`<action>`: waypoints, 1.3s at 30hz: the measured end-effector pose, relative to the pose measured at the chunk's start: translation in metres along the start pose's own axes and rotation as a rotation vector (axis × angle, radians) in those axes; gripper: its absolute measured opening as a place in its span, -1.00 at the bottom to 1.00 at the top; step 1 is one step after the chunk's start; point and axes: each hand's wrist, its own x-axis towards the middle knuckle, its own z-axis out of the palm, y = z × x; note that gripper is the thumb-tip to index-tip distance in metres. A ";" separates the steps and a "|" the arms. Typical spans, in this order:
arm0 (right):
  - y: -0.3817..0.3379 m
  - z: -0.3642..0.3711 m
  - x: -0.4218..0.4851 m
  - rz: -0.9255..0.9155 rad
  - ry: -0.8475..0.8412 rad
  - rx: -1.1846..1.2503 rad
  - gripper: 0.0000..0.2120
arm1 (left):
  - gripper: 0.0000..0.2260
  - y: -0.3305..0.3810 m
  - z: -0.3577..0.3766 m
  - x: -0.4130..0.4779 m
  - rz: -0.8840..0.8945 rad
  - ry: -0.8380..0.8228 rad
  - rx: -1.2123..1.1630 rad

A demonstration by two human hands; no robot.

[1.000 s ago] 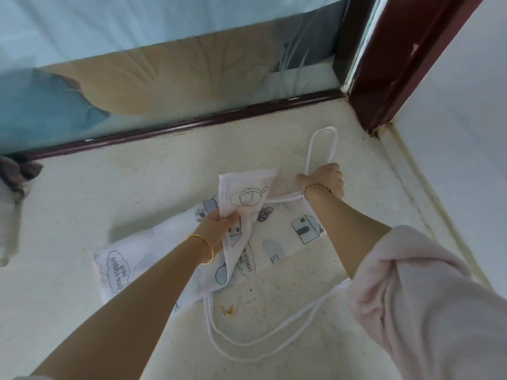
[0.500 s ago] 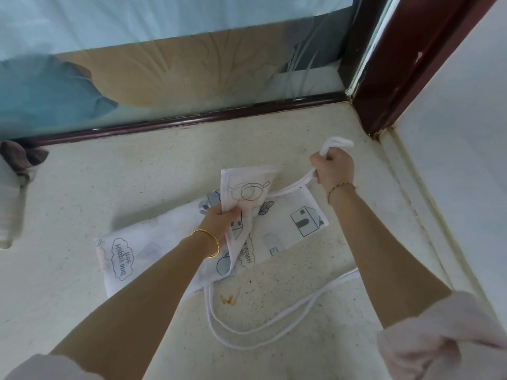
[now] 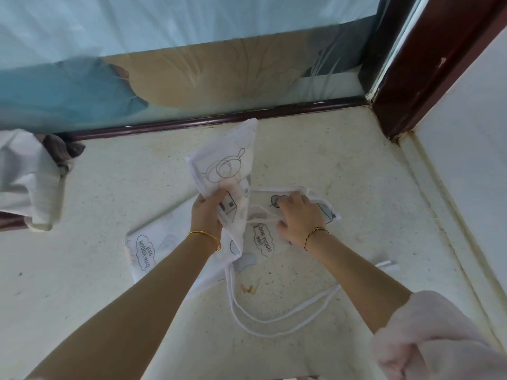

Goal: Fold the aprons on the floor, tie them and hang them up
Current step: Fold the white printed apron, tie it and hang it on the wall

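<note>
Right hand (image 3: 299, 218): it has come back from the corner, and the neck loop (image 3: 258, 209) now lies on the apron (image 3: 145, 248); fingers spread, pressing it down.
Left hand (image 3: 207, 215): still grips the raised flap, fingers curled round it.
Apron: on the floor (image 3: 109, 187), half folded — I judge the flap can close next.
Hidden: the loop's end is under the right palm; the cloth heap (image 3: 24, 182) at left is cut off.

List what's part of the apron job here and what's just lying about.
In the job: apron, its tie straps, left hand gripping its raised flap, right hand on it.
Lying about: cloth heap at left, orange stain.
</note>
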 end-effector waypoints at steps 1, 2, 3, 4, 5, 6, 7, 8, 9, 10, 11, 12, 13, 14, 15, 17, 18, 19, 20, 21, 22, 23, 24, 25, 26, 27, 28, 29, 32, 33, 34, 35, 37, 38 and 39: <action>0.000 0.001 -0.002 -0.005 0.017 -0.001 -0.66 | -0.93 0.002 0.002 -0.004 0.054 0.030 0.039; 0.002 0.002 -0.003 0.007 0.036 -0.003 -0.69 | -0.96 0.004 0.005 -0.008 0.109 0.064 0.091; 0.004 0.002 -0.005 0.023 0.055 -0.007 -0.72 | -0.90 0.004 0.009 -0.012 0.169 0.098 0.156; 0.006 0.002 -0.006 0.041 0.068 -0.004 -0.74 | -0.86 0.003 0.012 -0.016 0.225 0.117 0.224; 0.009 0.000 -0.006 0.058 0.074 0.024 -0.73 | -0.83 0.002 0.017 -0.021 0.286 0.118 0.292; 0.011 -0.002 -0.006 0.072 0.071 0.075 -0.69 | -0.81 0.000 0.022 -0.025 0.350 0.106 0.362; 0.013 -0.004 -0.006 0.082 0.061 0.141 -0.63 | -0.79 -0.004 0.026 -0.029 0.414 0.086 0.430; 0.015 -0.007 -0.006 0.092 0.056 0.210 -0.56 | -0.79 -0.009 0.030 -0.030 0.477 0.066 0.495; 0.016 -0.009 -0.005 0.102 0.061 0.273 -0.51 | -0.78 -0.013 0.033 -0.031 0.539 0.052 0.565; 0.016 -0.012 -0.004 0.109 0.070 0.317 -0.48 | -0.77 -0.019 0.036 -0.031 0.597 0.047 0.633; 0.015 -0.014 -0.003 0.112 0.079 0.347 -0.48 | -0.75 -0.025 0.039 -0.031 0.647 0.041 0.687; 0.012 -0.016 -0.001 0.113 0.089 0.380 -0.49 | -0.75 -0.029 0.041 -0.031 0.689 0.028 0.721; 0.009 -0.018 0.001 0.129 0.104 0.428 -0.53 | -0.74 -0.031 0.044 -0.033 0.716 0.008 0.745; 0.006 -0.020 0.005 0.168 0.120 0.488 -0.58 | -0.72 -0.032 0.047 -0.034 0.740 -0.011 0.763; 0.002 -0.021 0.009 0.221 0.131 0.544 -0.64 | -0.68 -0.034 0.047 -0.034 0.761 -0.029 0.781; -0.004 -0.023 0.017 0.334 0.123 0.651 -0.76 | -0.63 -0.036 0.047 -0.035 0.791 -0.051 0.814; -0.005 -0.023 0.020 0.381 0.115 0.714 -0.81 | -0.64 -0.037 0.047 -0.035 0.792 -0.056 0.823; -0.006 -0.022 0.022 0.419 0.116 0.770 -0.86 | -0.67 -0.039 0.047 -0.035 0.789 -0.063 0.824; -0.005 -0.021 0.024 0.447 0.127 0.808 -0.90 | -0.71 -0.041 0.047 -0.034 0.781 -0.068 0.825; -0.003 -0.020 0.025 0.465 0.142 0.825 -0.93 | -0.75 -0.043 0.048 -0.033 0.763 -0.076 0.827; -0.002 -0.019 0.025 0.472 0.154 0.828 -0.93 | -0.78 -0.045 0.049 -0.032 0.737 -0.092 0.823; 0.000 -0.018 0.024 0.476 0.162 0.827 -0.91 | -0.80 -0.048 0.049 -0.031 0.711 -0.118 0.821; 0.003 -0.016 0.024 0.479 0.168 0.832 -0.90 | -0.82 -0.052 0.050 -0.028 0.688 -0.143 0.836; 0.004 -0.015 0.022 0.484 0.171 0.848 -0.89 | -0.83 -0.055 0.051 -0.027 0.672 -0.164 0.871; 0.005 -0.014 0.020 0.482 0.168 0.872 -0.88 | -0.85 -0.058 0.052 -0.025 0.660 -0.184 0.919; 0.005 -0.013 0.019 0.475 0.163 0.904 -0.86 | -0.88 -0.061 0.053 -0.023 0.641 -0.204 0.960; 0.007 -0.012 0.018 0.464 0.158 0.943 -0.83 | -0.91 -0.066 0.054 -0.020 0.603 -0.228 0.992; 0.007 -0.011 0.017 0.447 0.160 0.977 -0.81 | -0.92 -0.069 0.054 -0.018 0.558 -0.249 1.028; 0.015 -0.010 0.009 0.435 0.240 1.072 -0.75 | -0.82 -0.083 0.052 -0.010 0.445 -0.323 1.145; 0.019 -0.011 0.005 0.468 0.302 1.140 -0.74 | -0.79 -0.086 0.050 -0.009 0.430 -0.340 1.192; 0.025 -0.013 0.000 0.527 0.387 1.203 -0.74 | -0.75 -0.088 0.050 -0.007 0.429 -0.358 1.252; 0.031 -0.014 -0.004 0.609 0.472 1.250 -0.76 | -0.70 -0.089 0.050 -0.007 0.432 -0.379 1.318; 0.043 -0.014 -0.011 0.786 0.527 1.338 -0.86 | -0.61 -0.090 0.051 -0.008 0.436 -0.422 1.424; 0.048 -0.014 -0.014 0.852 0.481 1.404 -0.85 | -0.57 -0.090 0.051 -0.008 0.435 -0.444 1.467; 0.052 -0.014 -0.017 0.892 0.401 1.471 -0.75 | -0.56 -0.090 0.050 -0.010 0.455 -0.464 1.514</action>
